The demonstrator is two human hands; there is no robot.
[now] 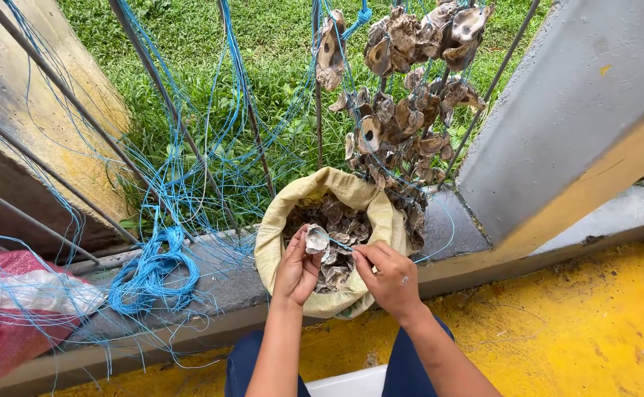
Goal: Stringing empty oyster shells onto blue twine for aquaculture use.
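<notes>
Both hands meet over the open sack point(272, 242), centre of frame, slightly low. Left hand point(296, 268) is closed around a pale oyster shell point(317, 239), held just above the sack's mouth. Right hand point(389, 276) has fingertips pinched narrow on a thin blue string point(342, 246) that runs to the shell; the string end touches or passes the shell, can't tell which. Sack is tan woven fabric, rim rolled down, full of loose shells point(340, 224), sitting on a grey concrete ledge point(226, 283).

Upper centre-right: strung shell clusters point(403, 110) hang on blue line from metal bars, lowest ones just beside the sack's right rim. Left of centre: coil of blue twine point(153, 272) on the ledge, loose strands spreading across the bars toward upper left. Far lower left: red and white cloth point(13, 309). Grass point(263, 44) behind the bars, top. Grey slanted post point(571, 110) at right. Yellow floor point(557, 331) lower right. Person's dark blue knees at bottom centre.
</notes>
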